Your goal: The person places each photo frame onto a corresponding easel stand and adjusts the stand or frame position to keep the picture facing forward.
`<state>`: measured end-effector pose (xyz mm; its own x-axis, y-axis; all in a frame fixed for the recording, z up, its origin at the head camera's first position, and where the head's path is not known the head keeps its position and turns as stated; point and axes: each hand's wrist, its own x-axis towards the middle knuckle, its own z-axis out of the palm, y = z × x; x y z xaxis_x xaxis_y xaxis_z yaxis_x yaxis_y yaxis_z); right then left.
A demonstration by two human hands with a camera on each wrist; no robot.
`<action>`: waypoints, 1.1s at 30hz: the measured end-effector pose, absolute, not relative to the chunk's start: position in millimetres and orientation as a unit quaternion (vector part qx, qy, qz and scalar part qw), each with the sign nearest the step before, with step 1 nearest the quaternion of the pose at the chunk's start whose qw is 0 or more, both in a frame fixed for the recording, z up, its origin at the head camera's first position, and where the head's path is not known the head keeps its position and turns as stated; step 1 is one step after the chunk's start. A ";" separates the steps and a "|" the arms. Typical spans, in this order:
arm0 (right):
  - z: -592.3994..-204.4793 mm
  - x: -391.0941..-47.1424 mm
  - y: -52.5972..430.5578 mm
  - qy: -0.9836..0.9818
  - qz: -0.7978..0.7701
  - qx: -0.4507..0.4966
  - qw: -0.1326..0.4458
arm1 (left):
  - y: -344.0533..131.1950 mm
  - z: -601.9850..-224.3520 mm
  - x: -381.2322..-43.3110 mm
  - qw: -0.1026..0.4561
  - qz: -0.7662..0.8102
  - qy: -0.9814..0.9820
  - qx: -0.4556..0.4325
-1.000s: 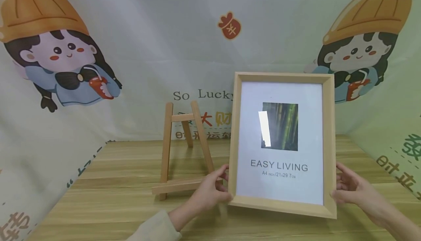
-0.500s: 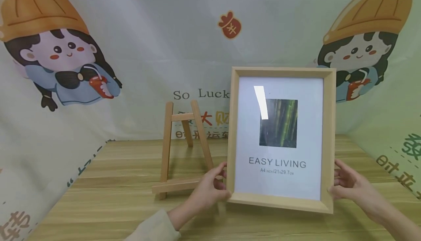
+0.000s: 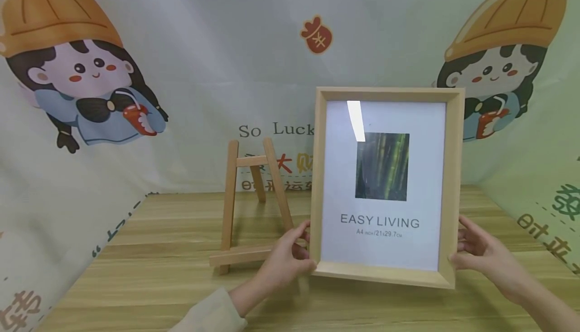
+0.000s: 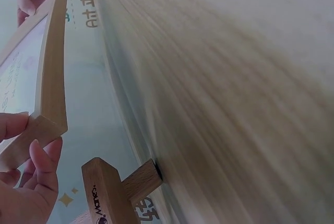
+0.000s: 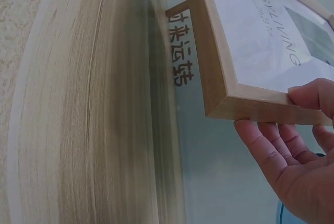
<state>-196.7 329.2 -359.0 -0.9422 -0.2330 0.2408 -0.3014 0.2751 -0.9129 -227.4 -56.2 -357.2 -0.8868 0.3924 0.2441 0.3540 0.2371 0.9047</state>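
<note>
A light wooden picture frame, with a white insert reading "EASY LIVING" and a small bamboo picture, is held upright above the table. My left hand grips its lower left side, and my right hand grips the lower right side. In the right wrist view, the right thumb lies on the front of the picture frame with the fingers at its outer edge. Left of the frame, a small wooden easel stands on the table; part of it is hidden behind my left hand and the frame.
The wood-grain table runs back to a pale backdrop cloth printed with cartoon figures and lettering. The easel's front ledge reaches toward my left hand. In the left wrist view, the easel appears near the bottom.
Both hands have raised the picture frame and shifted it slightly left. The light reflection on its front has slid upward. The easel has stayed in place.
</note>
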 end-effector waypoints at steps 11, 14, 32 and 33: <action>-353.8 -198.5 323.7 -0.798 0.578 0.162 0.041 | -58.4 -356.0 -230.7 -0.014 0.556 0.792 0.252; -351.3 -199.7 321.5 -0.802 0.575 0.159 0.042 | -60.0 -355.1 -231.0 -0.023 0.549 0.795 0.256; -342.2 -208.1 306.2 -0.772 0.598 0.209 0.062 | -72.6 -347.6 -232.6 -0.047 0.543 0.802 0.244; -342.0 -208.6 305.3 -0.769 0.600 0.211 0.062 | -73.2 -347.4 -232.9 -0.047 0.540 0.805 0.243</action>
<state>-208.6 305.3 -342.0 -0.9032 -0.2508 0.3483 -0.3987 0.1898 -0.8972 -232.9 -73.2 -347.4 -0.8778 0.3392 0.3382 0.4414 0.2990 0.8460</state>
